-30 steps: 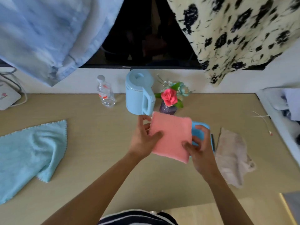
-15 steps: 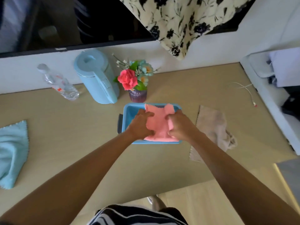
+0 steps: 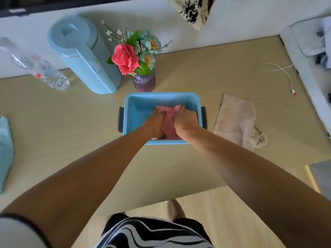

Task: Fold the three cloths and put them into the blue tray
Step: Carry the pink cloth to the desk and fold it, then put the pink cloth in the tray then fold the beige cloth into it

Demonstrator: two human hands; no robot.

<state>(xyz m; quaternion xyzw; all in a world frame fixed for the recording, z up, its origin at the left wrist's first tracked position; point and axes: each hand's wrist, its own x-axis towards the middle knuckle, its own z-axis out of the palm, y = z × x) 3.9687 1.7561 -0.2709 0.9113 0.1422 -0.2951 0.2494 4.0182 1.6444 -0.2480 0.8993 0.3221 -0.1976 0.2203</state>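
The blue tray (image 3: pixel 141 102) with dark handles sits in the middle of the wooden table. Inside it lies the folded pink cloth (image 3: pixel 169 125), mostly covered by my hands. My left hand (image 3: pixel 155 122) and my right hand (image 3: pixel 185 120) are both down in the tray, side by side, fingers pressed on and gripping the pink cloth. A crumpled beige cloth (image 3: pixel 236 122) lies on the table right of the tray. A light blue cloth (image 3: pixel 5 147) lies unfolded at the far left edge, cut off by the frame.
Behind the tray stand a purple vase with flowers (image 3: pixel 143 81), a pale blue kettle (image 3: pixel 84 56) and a plastic bottle (image 3: pixel 38 69) lying tilted. A white cable (image 3: pixel 284 72) lies at the back right. The table's front edge (image 3: pixel 161 203) is near my body.
The pink cloth was held up above the table, then brought over the tray and pushed down into it with both hands. My head has leaned forward, closer to the tray.
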